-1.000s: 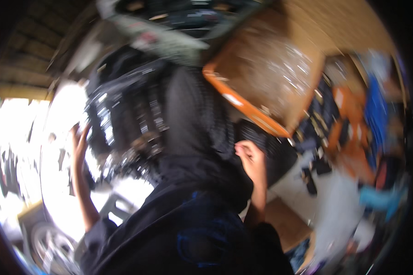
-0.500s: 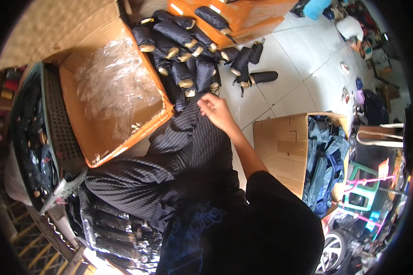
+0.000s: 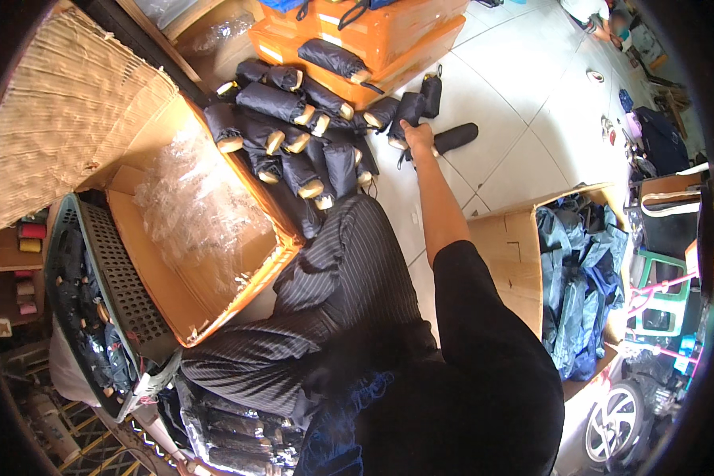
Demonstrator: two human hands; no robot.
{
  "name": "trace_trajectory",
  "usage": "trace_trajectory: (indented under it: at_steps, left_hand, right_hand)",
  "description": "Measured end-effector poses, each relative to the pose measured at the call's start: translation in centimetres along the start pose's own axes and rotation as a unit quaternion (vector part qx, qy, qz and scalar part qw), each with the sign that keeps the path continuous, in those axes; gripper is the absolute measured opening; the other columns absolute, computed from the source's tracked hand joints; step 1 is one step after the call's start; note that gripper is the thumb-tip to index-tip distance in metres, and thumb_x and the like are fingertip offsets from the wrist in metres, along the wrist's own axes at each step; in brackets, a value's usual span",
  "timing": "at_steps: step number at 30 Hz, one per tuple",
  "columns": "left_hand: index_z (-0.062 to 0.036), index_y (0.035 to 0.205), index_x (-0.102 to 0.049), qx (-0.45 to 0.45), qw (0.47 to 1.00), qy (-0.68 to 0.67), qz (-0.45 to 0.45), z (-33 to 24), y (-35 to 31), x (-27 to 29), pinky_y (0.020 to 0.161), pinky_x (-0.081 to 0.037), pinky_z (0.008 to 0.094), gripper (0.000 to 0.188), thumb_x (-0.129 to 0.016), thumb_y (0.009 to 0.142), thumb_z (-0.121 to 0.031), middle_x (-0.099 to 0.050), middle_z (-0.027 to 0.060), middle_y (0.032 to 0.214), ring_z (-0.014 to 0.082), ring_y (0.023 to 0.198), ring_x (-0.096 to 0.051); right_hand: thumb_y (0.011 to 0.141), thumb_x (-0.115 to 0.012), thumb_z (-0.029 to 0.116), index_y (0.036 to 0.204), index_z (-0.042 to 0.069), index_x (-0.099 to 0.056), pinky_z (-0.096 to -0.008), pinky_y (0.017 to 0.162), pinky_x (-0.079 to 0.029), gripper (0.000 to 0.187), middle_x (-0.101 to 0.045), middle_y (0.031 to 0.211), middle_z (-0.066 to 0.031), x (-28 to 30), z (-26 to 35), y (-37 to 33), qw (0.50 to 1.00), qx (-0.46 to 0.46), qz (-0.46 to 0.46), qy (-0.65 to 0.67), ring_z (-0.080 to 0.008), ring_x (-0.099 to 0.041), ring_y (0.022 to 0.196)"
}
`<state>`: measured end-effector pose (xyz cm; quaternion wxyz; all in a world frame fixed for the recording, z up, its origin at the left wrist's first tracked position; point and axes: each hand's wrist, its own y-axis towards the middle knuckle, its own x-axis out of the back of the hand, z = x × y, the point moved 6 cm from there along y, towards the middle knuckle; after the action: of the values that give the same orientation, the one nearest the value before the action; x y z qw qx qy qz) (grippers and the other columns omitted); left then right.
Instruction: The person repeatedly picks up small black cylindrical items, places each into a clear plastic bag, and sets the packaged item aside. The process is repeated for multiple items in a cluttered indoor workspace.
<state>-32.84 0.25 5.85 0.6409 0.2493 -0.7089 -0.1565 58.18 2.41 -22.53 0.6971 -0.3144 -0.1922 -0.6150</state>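
Note:
My right arm stretches forward over the tiled floor. My right hand (image 3: 420, 136) is closed at the tan handle end of a folded black umbrella (image 3: 409, 108) at the right side of a pile. Another folded umbrella (image 3: 456, 138) lies just right of the hand, and one (image 3: 431, 94) stands beyond it. Many more black folded umbrellas (image 3: 271, 103) with tan ends are heaped in front of my knee. One umbrella (image 3: 333, 59) rests against the orange-taped boxes. My left hand is not in view.
An open carton (image 3: 147, 262) holding clear plastic wrap stands at left, beside a grey perforated basket (image 3: 127, 274) of dark umbrellas. Orange-taped boxes (image 3: 420, 36) are stacked behind the pile. At right, a carton (image 3: 508, 270) holds blue-grey fabric. Another person (image 3: 591, 16) sits far right.
My right hand has moved from above my knee forward and right to the umbrella at the edge of the pile. The view has shifted too.

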Motion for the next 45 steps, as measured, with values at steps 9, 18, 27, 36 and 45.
trace_trajectory:
  at_steps: [9, 18, 27, 36, 45]
  left_hand:
    - [0.0053, 0.109, -0.055, -0.060, 0.973, -0.213, 0.057, -14.7, 1.4, -0.8, 0.105, -0.032, 0.0471, 0.035, -0.051, 0.097, -0.027, -0.052, 0.0192, 0.129, 0.0332, 0.122, -0.047]
    - [-0.0006, 0.104, -0.057, -0.024, 0.875, -0.448, 0.182, -23.0, -3.8, -4.7, 0.108, -0.029, 0.0455, 0.024, -0.056, 0.094, -0.022, -0.057, 0.0151, 0.123, 0.0302, 0.124, -0.046]
    - [0.0001, 0.101, -0.059, -0.010, 0.779, -0.553, 0.298, -26.6, -5.5, -5.6, 0.094, -0.041, 0.0366, 0.017, -0.054, 0.094, -0.014, -0.062, 0.0126, 0.105, 0.0233, 0.103, -0.056]
    - [0.0017, 0.095, -0.068, -0.210, 0.710, -0.576, 0.347, -39.4, -3.8, -8.3, 0.078, -0.051, 0.0324, 0.010, -0.061, 0.087, 0.001, -0.068, 0.0131, 0.091, 0.0248, 0.084, -0.066]
    - [-0.0058, 0.093, -0.069, -0.379, 0.690, -0.572, 0.232, -42.5, -2.6, -5.7, 0.075, -0.052, 0.0355, 0.024, -0.075, 0.070, 0.000, -0.063, 0.0067, 0.095, 0.0253, 0.084, -0.065]
  right_hand:
    - [0.077, -0.072, 0.018, 0.092, 0.007, -0.056, -0.0328, 0.053, -0.043, 0.025, -0.059, 0.079, -0.0054, -0.3, -1.0, -2.0, 0.955, -0.072, 0.129, 0.257, -0.0160, -0.054, 0.063]
    - [0.076, -0.071, 0.023, 0.106, 0.001, -0.051, -0.0423, 0.059, -0.051, 0.042, -0.058, 0.104, -0.0134, -3.8, -1.3, -5.6, 0.935, -0.145, 0.199, 0.257, -0.0269, -0.060, 0.086]
    - [0.074, -0.072, 0.038, 0.108, 0.013, -0.054, -0.0388, 0.074, -0.049, 0.046, -0.059, 0.085, -0.0018, -5.0, -3.3, -6.2, 0.839, -0.150, 0.204, 0.481, -0.0200, -0.058, 0.075]
    - [0.090, -0.053, 0.027, 0.130, 0.003, -0.038, -0.0426, 0.086, -0.054, 0.049, -0.060, 0.117, -0.0175, 6.5, 5.7, -27.6, 0.726, 0.023, 0.462, 0.508, -0.0288, -0.064, 0.099]
    - [0.087, -0.065, 0.004, 0.142, 0.007, -0.021, -0.0372, 0.096, -0.044, 0.071, -0.051, 0.124, -0.0125, 10.5, 8.1, -38.9, 0.731, 0.036, 0.506, 0.457, -0.0200, -0.053, 0.113]
